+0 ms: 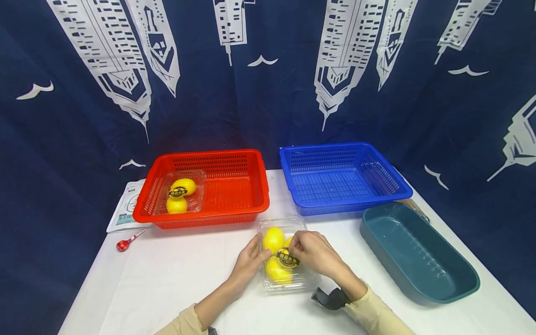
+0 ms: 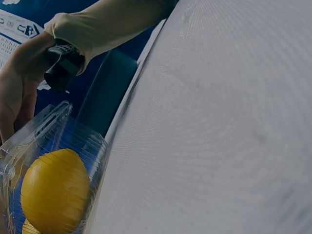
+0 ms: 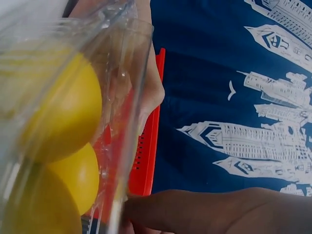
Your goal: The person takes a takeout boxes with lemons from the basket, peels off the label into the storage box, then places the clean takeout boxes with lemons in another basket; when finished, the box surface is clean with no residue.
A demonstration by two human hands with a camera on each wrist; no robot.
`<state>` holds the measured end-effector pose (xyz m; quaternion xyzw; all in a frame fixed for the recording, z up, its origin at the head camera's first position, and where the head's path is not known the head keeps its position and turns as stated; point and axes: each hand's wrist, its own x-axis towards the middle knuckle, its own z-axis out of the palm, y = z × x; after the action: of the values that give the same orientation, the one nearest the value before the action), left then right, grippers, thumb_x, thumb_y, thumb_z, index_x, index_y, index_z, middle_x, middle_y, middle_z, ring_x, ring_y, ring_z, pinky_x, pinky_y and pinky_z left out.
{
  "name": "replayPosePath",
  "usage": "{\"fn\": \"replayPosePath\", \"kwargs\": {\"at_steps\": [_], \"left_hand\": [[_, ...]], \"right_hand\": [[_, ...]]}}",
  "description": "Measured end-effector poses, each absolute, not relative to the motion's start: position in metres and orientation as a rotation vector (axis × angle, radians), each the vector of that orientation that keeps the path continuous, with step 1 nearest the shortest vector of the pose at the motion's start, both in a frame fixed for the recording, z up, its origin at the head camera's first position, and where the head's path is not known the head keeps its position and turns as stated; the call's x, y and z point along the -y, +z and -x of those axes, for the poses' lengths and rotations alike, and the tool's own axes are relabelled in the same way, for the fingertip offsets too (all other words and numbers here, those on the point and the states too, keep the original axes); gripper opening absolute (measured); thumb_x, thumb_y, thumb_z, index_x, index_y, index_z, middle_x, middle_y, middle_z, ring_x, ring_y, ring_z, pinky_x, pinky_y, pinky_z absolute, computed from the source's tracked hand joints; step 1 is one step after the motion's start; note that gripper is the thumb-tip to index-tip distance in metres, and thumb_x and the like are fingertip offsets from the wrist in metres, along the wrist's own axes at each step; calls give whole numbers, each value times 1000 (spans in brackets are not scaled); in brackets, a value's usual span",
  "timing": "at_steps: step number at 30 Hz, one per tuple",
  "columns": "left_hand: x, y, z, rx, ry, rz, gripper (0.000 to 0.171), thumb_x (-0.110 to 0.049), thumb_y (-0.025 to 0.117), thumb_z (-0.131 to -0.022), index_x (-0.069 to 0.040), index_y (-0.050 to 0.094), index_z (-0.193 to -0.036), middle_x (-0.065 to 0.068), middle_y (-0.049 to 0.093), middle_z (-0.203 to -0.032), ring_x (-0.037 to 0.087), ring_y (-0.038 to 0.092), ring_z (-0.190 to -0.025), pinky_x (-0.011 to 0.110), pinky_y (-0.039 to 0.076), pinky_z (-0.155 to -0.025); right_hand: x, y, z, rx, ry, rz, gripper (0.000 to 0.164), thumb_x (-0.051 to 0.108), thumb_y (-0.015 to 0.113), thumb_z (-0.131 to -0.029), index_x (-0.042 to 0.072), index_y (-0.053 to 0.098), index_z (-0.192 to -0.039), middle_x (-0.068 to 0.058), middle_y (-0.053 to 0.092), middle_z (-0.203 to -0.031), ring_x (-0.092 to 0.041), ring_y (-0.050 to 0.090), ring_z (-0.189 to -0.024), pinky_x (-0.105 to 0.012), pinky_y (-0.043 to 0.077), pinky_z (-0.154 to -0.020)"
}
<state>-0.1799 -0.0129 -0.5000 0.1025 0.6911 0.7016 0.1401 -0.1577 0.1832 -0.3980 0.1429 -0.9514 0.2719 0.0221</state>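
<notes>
A clear plastic clamshell box (image 1: 293,284) with yellow lemons (image 1: 274,239) inside sits on the white table. My left hand (image 1: 248,261) grips its left side, thumb lying over the lid. A black and gold sticker label (image 1: 287,258) shows on the lid. My right hand (image 1: 315,251) is over the lid's right part, with curled fingers pinching at the label's upper right edge; its fingertips are partly hidden. Close up in the left wrist view, one lemon (image 2: 56,190) shows through the box wall. The right wrist view has a right-hand finger (image 3: 180,212) at the box's edge.
A red basket (image 1: 201,218) at the back left holds another labelled box of lemons (image 1: 184,187). To its right stands a blue basket (image 1: 347,204), with a dark green tub (image 1: 418,260) in front. A red lollipop (image 1: 123,245) and a white packet (image 1: 127,209) lie at left.
</notes>
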Motion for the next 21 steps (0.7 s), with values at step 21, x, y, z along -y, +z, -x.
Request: {"fn": "replayPosePath", "kwargs": {"at_steps": [21], "left_hand": [[13, -500, 181, -2013, 2003, -307, 79, -27, 59, -94, 3, 17, -153, 19, 16, -161, 37, 20, -148, 45, 22, -120]], "right_hand": [[-184, -396, 164, 2983, 840, -485, 12, 7, 72, -76, 15, 71, -68, 11, 61, -59, -2, 49, -57, -21, 41, -59]]}}
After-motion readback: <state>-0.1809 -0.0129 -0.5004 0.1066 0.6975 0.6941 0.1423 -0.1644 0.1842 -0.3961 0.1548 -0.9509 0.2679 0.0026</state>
